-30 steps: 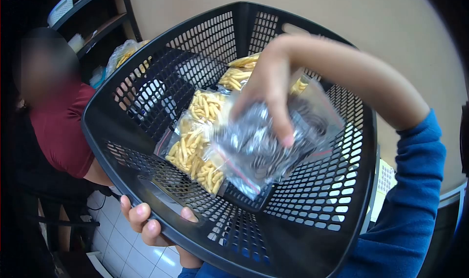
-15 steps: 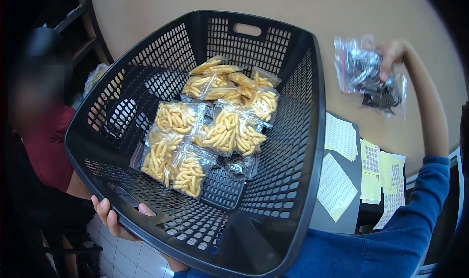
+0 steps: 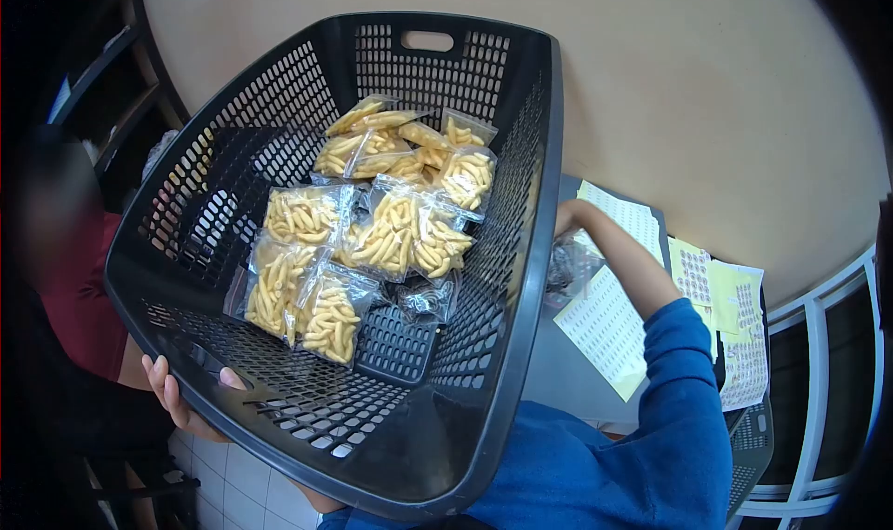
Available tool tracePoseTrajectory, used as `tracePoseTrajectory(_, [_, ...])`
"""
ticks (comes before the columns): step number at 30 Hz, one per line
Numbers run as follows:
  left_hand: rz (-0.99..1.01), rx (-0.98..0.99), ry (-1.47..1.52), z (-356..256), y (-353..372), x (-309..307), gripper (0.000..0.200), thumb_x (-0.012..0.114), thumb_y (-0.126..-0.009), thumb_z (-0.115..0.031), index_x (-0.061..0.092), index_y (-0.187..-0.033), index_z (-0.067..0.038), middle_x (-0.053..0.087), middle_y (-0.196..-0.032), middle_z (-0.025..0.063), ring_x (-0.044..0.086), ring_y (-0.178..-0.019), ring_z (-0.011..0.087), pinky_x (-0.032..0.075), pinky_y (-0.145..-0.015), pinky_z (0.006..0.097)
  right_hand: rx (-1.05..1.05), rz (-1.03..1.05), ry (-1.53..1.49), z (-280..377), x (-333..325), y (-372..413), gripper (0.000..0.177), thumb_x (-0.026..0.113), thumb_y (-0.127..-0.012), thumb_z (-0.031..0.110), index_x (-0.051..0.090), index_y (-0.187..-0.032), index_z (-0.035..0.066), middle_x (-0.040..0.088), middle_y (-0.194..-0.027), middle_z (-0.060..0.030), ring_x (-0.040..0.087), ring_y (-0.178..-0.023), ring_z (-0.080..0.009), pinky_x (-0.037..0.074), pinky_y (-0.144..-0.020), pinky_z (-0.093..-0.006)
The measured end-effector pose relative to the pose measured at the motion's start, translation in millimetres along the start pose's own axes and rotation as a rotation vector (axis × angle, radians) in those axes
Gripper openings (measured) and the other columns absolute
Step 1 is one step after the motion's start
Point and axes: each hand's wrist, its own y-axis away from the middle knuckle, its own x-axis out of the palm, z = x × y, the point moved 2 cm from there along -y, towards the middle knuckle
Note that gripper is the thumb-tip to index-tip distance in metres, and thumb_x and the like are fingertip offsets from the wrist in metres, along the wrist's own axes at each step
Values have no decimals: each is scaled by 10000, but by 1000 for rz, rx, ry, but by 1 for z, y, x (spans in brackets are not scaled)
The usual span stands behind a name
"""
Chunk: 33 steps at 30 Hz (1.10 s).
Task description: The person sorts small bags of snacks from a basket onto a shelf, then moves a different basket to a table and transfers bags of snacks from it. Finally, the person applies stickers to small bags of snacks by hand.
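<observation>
My left hand (image 3: 181,400) grips the near rim of a large black plastic basket (image 3: 535,158), its fingers through the handle hole. The basket is tilted toward me. Inside lie several clear zip bags of pale yellow finger-shaped snacks (image 3: 391,232), along with a bag of dark curled pieces (image 3: 423,297). To the right of the basket, my right hand (image 3: 569,217) is low over the grey table, partly hidden by the basket's rim. Its closed fingers are at a clear zip bag of dark pieces (image 3: 569,269), which is also partly covered.
Sheets of printed labels (image 3: 609,330) lie on the grey table (image 3: 549,367), with more yellow-backed sheets (image 3: 739,330) at its right. A person in a dark red sleeve (image 3: 84,279) is at the left. Another black basket (image 3: 752,446) stands low at the right, near white metal bars (image 3: 819,381).
My right hand has brought the bag of dark pieces down and left, from in front of the wall to the table beside the basket. The basket has shifted slightly left in view.
</observation>
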Motion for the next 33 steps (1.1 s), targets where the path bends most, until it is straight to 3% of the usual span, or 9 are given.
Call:
tracePoseTrajectory(6, [1,-60,-1,-6,0,-3,490,560,-743,-169,325,-1142,-7,436,-1075,219,424,-1053,359,340,-914,491,-110,-3,-94,26,29,-13,1088,776,-509,297,90,-1328,94,207,-1333,-173,274,-1206,-291,329,-935,-393])
tracePoseTrajectory(13, [6,-75,19,-8,0,-2,478,558,-777,-210,340,-1154,-12,436,-1093,215,416,-1068,364,357,-907,478,56,-541,795,62,30,10,1171,759,-436,497,128,-1303,28,253,-1316,-177,308,-1187,-295,310,-958,-335])
tracePoseTrajectory(16, [44,-79,-4,-6,-1,-6,500,584,-769,-203,325,-1158,-27,431,-1101,185,425,-1057,353,378,-889,468,-133,-607,785,46,3,42,1074,740,-442,529,274,-1262,13,338,-1263,-202,343,-1166,-295,294,-967,-335])
tracePoseTrajectory(20, [54,-132,382,18,-10,-9,588,566,-775,-340,272,-1194,-51,432,-1105,142,439,-1046,301,357,-913,420,167,-1010,695,86,6,161,800,690,-600,419,343,-1246,98,392,-1238,-157,389,-1128,-304,328,-944,-355])
tracePoseTrajectory(23, [132,-337,114,41,-27,-2,601,322,-769,-478,326,-1146,-10,419,-1044,156,378,-1069,323,294,-925,466,115,-1370,698,112,1,232,566,620,-723,259,379,-1225,155,500,-1080,-171,509,-971,-272,420,-820,-344])
tracePoseTrajectory(25, [102,-388,188,61,-25,3,600,293,-745,-492,407,-1048,13,442,-969,156,400,-1028,309,293,-919,468,42,-1524,830,141,9,265,539,614,-729,249,395,-1214,167,521,-1019,-148,523,-911,-248,434,-799,-331])
tracePoseTrajectory(27, [242,-228,215,86,-5,-2,625,261,-755,-549,432,-979,9,445,-934,113,403,-1025,280,277,-932,433,-35,-1567,994,181,24,281,537,625,-719,260,411,-1205,179,525,-995,-133,523,-873,-228,446,-772,-324])
tracePoseTrajectory(31, [143,-270,227,82,-6,5,588,229,-754,-576,416,-885,-34,409,-852,88,404,-963,250,282,-907,415,-218,-1378,1229,258,54,266,479,631,-702,291,487,-1127,125,541,-973,-120,536,-864,-222,462,-714,-334])
tracePoseTrajectory(33, [84,-295,199,77,-7,11,578,232,-742,-580,416,-829,-38,403,-800,95,408,-880,243,308,-868,423,80,-877,1097,333,96,258,529,565,-780,312,405,-1168,-10,476,-1132,-219,504,-1017,-268,427,-848,-352])
